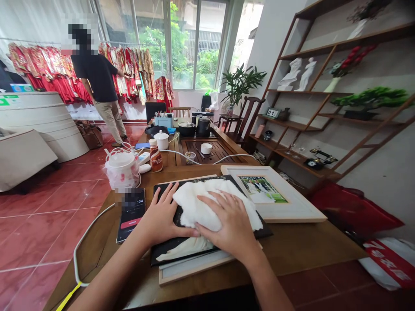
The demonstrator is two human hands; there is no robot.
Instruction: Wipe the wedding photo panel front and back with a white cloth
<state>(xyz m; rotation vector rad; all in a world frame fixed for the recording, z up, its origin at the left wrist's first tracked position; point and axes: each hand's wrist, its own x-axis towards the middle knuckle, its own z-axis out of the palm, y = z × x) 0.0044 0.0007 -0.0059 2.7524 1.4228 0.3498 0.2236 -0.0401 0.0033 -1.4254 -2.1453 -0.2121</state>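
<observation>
A white sheet of fluffy wadding [194, 205] lies bunched over a black board [165, 255]. From under its near edge shows a pale, creased piece [186, 249] whose kind I cannot tell. My left hand [164, 216] rests with spread fingers on the board's left side, its thumb reaching along the wadding's near edge. Spread flat on top of the wadding is my right hand [231, 220], its thumb close to the left thumb. A light wood frame [201, 263] lies beneath the board, its near edge sticking out.
Right of the board lies a white picture frame [301, 205] with a photo. A phone [131, 216], a bagged white cup [121, 168] and a brown-capped jar [156, 157] stand left. Farther back are a tea tray [223, 157] and a person [100, 82] near hanging garments.
</observation>
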